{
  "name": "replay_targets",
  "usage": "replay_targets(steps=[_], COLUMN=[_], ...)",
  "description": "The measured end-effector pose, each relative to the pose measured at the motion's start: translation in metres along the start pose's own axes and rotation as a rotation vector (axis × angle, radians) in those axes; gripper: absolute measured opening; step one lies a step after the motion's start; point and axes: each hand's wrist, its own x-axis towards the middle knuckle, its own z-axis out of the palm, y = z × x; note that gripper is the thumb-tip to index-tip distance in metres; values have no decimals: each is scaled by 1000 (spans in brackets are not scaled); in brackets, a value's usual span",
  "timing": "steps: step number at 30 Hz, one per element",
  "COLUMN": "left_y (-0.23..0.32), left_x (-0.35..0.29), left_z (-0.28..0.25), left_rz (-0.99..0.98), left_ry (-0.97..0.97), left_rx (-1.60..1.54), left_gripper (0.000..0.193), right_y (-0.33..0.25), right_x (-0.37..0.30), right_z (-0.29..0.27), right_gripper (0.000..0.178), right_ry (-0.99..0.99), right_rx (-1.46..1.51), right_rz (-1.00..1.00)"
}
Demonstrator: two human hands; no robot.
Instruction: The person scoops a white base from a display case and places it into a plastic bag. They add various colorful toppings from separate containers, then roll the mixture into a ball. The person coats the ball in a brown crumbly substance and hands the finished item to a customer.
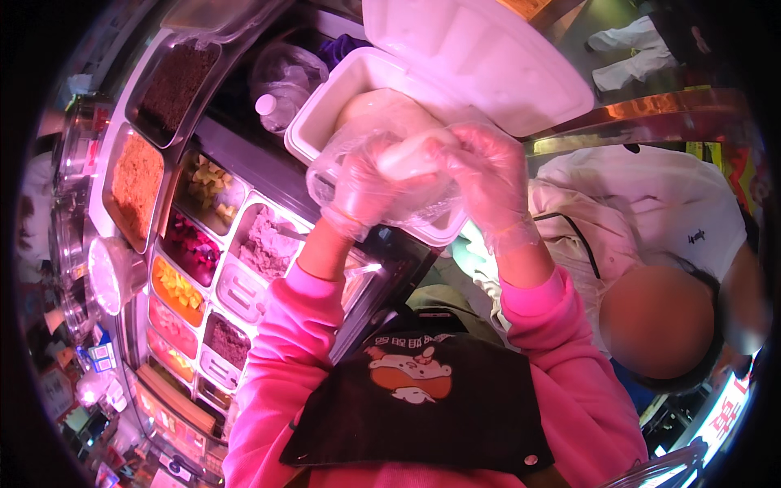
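Observation:
Both hands wear clear plastic gloves and meet over a white foam box [303, 130] whose lid [488, 57] stands open. My left hand [362, 183] is closed on one end of a soft, whitish, dough-like piece [411, 159]. At the other end, my right hand [488, 175] has its fingers bent around the same piece. Behind them, a large pale rounded mass [378, 110] sits in the box. A clear plastic bag [325, 175] spreads around and beneath my hands. The piece's exact kind cannot be made out.
Left of the box, a counter holds metal trays: dark crumbs [175, 85], orange-brown crumbs [137, 183], yellow cubes [175, 289] and purplish mash [268, 244]. A capped clear bottle [272, 114] stands beside the box. Another person [643, 211] in pale clothing is close on the right.

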Motion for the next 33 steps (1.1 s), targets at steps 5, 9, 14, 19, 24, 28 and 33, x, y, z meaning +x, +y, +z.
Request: replay_targets(steps=[5, 9, 14, 19, 24, 28, 33], left_y=[-6, -10, -12, -12, -8, -19, -40], left_x=[10, 0, 3, 17, 11, 18, 23], left_z=[-4, 24, 19, 9, 18, 30, 32], left_rz=[-154, -163, -258, -132, -315, -285, -41], left_ry=[-74, 65, 178, 481, 277, 278, 326], left_rx=[-514, -707, -749, -668, -286, -334, -137], left_gripper=[40, 54, 56, 39, 34, 27, 27], right_y=[27, 79, 86, 61, 67, 59, 44], right_x=[-10, -18, -15, 7, 33, 38, 33], right_z=[10, 31, 28, -2, -3, 1, 6], right_gripper=[10, 13, 16, 25, 32, 37, 46], right_ry=[13, 91, -14, -34, -36, -142, -272], right_rx=[126, 359, 551, 240, 329, 358, -159], right_rz=[363, 357, 382, 530, 191, 68, -234])
